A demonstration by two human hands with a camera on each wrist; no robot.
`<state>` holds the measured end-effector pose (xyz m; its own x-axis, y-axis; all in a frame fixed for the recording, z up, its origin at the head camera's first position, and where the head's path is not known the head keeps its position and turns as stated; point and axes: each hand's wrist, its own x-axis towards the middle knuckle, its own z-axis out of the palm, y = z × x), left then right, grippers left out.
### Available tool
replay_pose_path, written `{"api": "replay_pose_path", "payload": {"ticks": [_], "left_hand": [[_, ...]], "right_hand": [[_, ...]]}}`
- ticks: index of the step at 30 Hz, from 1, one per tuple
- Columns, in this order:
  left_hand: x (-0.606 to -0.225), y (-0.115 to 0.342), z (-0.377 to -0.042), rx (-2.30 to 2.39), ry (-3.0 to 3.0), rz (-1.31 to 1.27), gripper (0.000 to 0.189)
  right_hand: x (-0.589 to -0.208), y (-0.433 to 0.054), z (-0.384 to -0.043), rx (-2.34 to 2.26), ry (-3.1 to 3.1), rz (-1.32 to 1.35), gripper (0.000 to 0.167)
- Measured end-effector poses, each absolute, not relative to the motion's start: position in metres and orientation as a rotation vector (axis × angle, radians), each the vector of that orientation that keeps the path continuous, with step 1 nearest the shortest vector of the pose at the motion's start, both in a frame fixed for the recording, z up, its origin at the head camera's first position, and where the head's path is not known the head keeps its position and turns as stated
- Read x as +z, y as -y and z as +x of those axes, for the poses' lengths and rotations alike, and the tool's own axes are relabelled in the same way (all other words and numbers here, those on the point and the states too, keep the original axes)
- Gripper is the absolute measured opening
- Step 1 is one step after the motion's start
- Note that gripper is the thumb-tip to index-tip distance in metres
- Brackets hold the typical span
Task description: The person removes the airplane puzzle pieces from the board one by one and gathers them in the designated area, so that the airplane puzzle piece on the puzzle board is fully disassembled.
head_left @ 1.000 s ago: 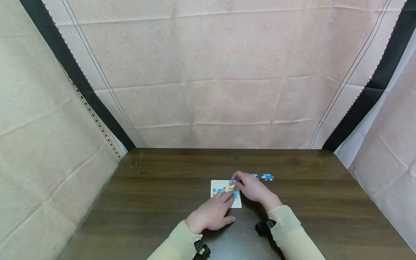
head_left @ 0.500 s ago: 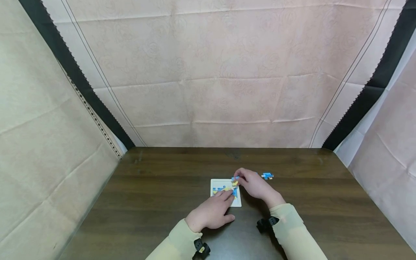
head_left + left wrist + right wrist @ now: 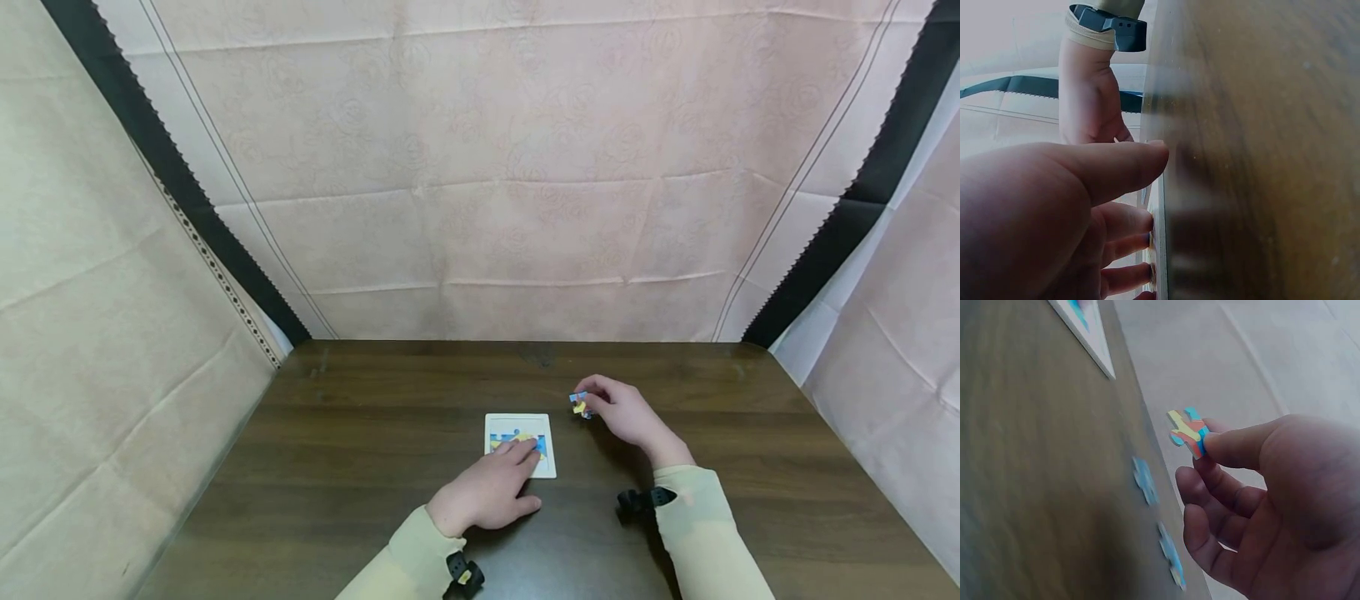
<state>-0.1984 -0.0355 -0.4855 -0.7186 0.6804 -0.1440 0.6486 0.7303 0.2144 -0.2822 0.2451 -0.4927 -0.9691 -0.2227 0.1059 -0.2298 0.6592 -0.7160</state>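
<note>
One piece (image 3: 1190, 433), one board (image 3: 517, 422)

Head: the left hand (image 3: 483, 492), fingers straight, rests on the board, seemingly steadying it. Left wrist: fingertips (image 3: 1145, 220) touch it. Right wrist: the right hand (image 3: 1291, 500) pinches the piece's edge, probably sparing its picture, near two loose pieces (image 3: 1145, 481).

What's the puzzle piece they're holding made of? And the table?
The puzzle piece looks like stiff cardboard or thin wood, printed and fairly matt: its edge shows thickness. The table seems wood or laminate, slightly shiny: brown grain streaks and a pale sheen.
</note>
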Motion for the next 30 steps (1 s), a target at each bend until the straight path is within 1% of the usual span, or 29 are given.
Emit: {"api": "replay_pose_path", "payload": {"ticks": [6,17,30], "left_hand": [[-0.485,0.036,-0.199,0.214,-2.726,1.061,0.069],[-0.484,0.035,-0.197,0.219,-2.728,1.052,0.069],[-0.484,0.034,-0.197,0.223,-2.723,1.049,0.069]], "right_hand": [[-0.491,-0.269,-0.282,1.236,2.841,0.312,0.019],[-0.492,-0.312,-0.278,1.266,2.819,0.118,0.027],[-0.502,-0.330,-0.275,1.212,2.852,-0.088,0.033]]}}
